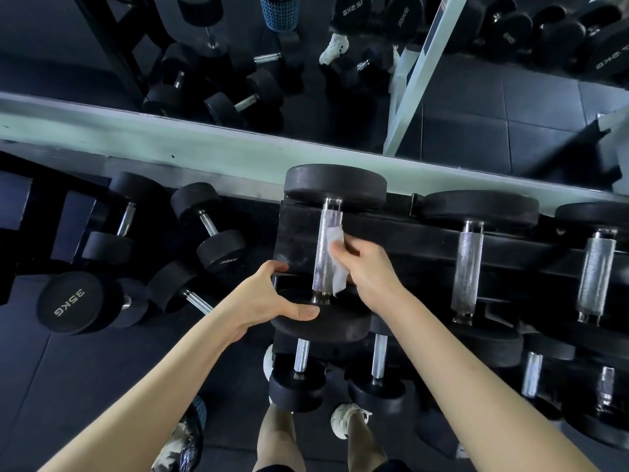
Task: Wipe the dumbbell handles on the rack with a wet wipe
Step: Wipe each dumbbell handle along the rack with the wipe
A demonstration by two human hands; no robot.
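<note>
Now left hand (269,298) grips the near plate (323,327) rim; right hand (367,264) pinches wipe (335,235) against handle (324,253).

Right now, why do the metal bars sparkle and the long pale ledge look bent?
Head view: light glints off the rough metal handle beside the wet wipe, so it sparkles. Head view again: the wide lens bows the straight pale ledge. The 35KG dumbbell on the floor lies in dim shadow.
</note>
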